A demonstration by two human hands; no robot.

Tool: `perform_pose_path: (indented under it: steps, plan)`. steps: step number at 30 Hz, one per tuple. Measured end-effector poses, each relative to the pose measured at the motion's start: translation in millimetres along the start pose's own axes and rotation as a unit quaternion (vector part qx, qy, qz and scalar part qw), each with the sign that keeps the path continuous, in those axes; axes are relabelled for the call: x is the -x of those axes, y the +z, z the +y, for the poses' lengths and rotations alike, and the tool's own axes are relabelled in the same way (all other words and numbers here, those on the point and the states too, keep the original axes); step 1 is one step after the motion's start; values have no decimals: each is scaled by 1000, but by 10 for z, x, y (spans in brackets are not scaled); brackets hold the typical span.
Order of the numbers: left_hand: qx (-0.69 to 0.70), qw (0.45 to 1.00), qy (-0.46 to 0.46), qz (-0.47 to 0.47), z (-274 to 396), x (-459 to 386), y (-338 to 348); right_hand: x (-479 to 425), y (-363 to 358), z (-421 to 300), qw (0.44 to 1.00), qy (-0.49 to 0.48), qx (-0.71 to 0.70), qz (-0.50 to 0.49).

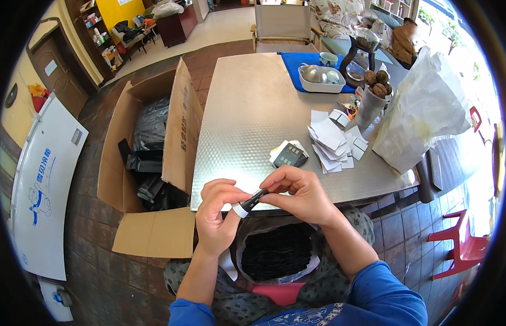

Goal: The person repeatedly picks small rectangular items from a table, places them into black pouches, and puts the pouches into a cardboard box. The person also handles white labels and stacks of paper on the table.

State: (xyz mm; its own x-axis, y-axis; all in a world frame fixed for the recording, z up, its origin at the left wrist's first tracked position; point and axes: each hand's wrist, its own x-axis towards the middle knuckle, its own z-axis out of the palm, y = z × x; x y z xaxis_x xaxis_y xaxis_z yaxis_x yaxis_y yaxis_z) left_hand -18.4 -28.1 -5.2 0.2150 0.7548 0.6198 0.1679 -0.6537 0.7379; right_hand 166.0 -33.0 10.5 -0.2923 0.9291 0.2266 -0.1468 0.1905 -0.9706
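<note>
My left hand [220,212] and my right hand [297,194] meet at the near edge of the metal-topped table [240,106]. Between their fingertips they hold a small black-and-white printed piece [253,202], tilted, the left at its white end and the right at its dark end. Just beyond lies a small stack of dark printed cards [289,155]. Right of it is a loose pile of white paper pieces [328,140]. Below my hands, between my knees, a plastic-lined container holds many thin black strips [277,252].
An open cardboard box [181,134] with black plastic items stands left of the table. A white plastic bag [424,114], a cup of walnuts [371,104] and orange-handled scissors [350,111] are at the right. A red plastic stool [461,244] stands on the floor. A person [403,42] sits far right.
</note>
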Motion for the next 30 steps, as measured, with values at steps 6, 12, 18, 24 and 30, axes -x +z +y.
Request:
perform_pose_path:
  steps: [6,12,18,24,30]
  plan:
    - [-48,999,12,-19,4,-2,-52,30,46,-6,995,-49,83,16]
    - [-135,990,-50,-6,-20,7,-91,16,22,-33,960,-144,240,29]
    - [21,971,-238,5,-281,85,37,18,-96,-94,945,-240,197,99]
    - [139,937,-314,-67,-297,114,88,-59,8,75,942,-119,310,53]
    - [166,940,-266,133,-146,-4,-192,-181,-981,156,829,-150,342,415]
